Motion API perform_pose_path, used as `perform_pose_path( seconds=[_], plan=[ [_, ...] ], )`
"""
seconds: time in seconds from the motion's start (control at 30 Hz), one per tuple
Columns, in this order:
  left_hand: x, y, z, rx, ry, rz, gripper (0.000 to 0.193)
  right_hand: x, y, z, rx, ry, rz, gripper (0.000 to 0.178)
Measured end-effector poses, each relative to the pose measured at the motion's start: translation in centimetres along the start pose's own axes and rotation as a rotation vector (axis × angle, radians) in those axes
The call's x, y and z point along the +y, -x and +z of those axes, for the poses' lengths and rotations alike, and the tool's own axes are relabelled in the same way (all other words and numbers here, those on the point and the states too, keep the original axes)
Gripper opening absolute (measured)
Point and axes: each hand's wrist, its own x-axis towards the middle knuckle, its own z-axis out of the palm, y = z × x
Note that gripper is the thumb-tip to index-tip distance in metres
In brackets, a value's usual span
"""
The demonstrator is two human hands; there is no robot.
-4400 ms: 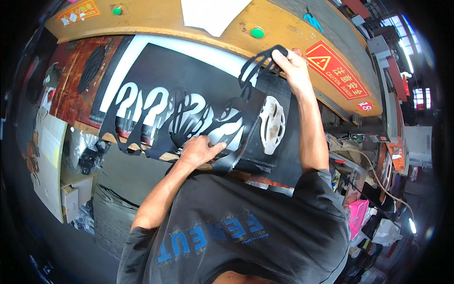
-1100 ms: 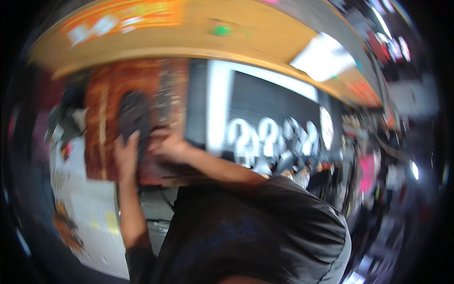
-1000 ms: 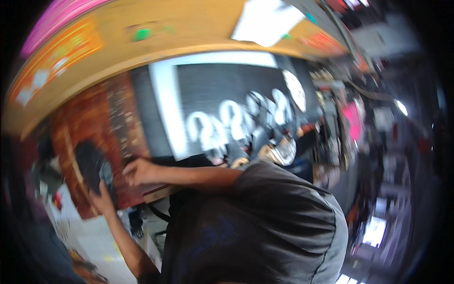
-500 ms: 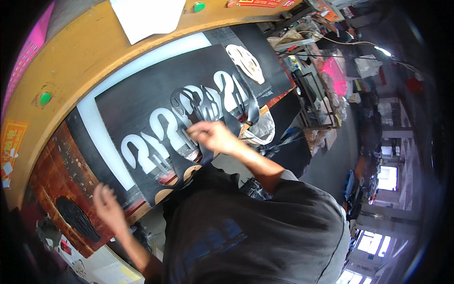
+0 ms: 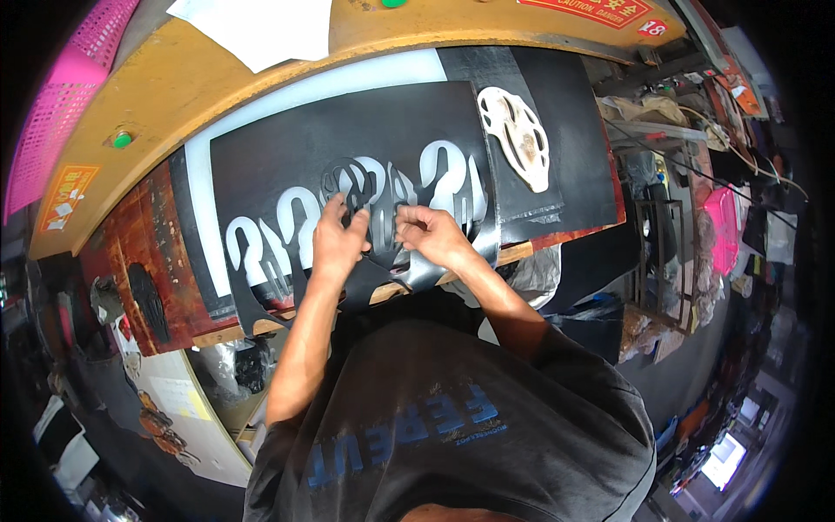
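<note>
A black sheet lies on a white board, with a row of curved cutouts through which the white shows. Over the middle cutouts rests a loose black cut piece with slots in it. My left hand is at its near edge, thumb apart from the fingers; whether the fingertips touch the piece is hard to tell. Just to the right, my right hand hovers low over the cutouts, fingers curled toward the thumb. Anything small between them is hidden.
A cream slotted cutting die sits right of the cutouts. A stack of black cut pieces lies on the worn red board at left. The yellow machine beam spans the far side, with white paper on it.
My left hand has come from the left end of the board to the middle of the sheet. My right hand now sits right of the loose piece. The view has turned.
</note>
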Motion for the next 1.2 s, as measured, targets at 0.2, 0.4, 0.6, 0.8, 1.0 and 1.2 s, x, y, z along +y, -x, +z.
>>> perform_pose_path(
  seconds=[0.2,0.4,0.6,0.8,1.0,1.2],
  plan=[
    [1.5,-3.4,-1.5,-0.106,0.272,-0.265,0.022,-2.3,-2.7,-0.6,0.005,-0.070,-0.021,0.050],
    [1.9,-2.5,-2.1,-0.155,0.316,-0.086,0.020,-5.1,-4.2,-0.2,-0.038,-0.087,-0.024,0.047],
    [5.9,-3.4,-3.7,-0.283,0.537,-0.095,0.019,-6.2,-5.3,-1.2,0.012,-0.266,-0.056,0.037],
    [6.5,-2.5,-6.3,-0.201,0.315,0.098,0.019,-4.3,-2.2,-1.1,0.211,-0.152,-0.107,0.054],
    [0.9,0.0,-8.2,-0.215,0.714,0.064,0.022,-2.5,0.3,1.9,0.045,-0.587,0.225,0.047],
    [-4.1,1.0,-7.4,-0.262,0.632,-0.122,0.025,-2.9,-4.3,2.5,0.014,-0.738,0.132,0.030]
  ],
)
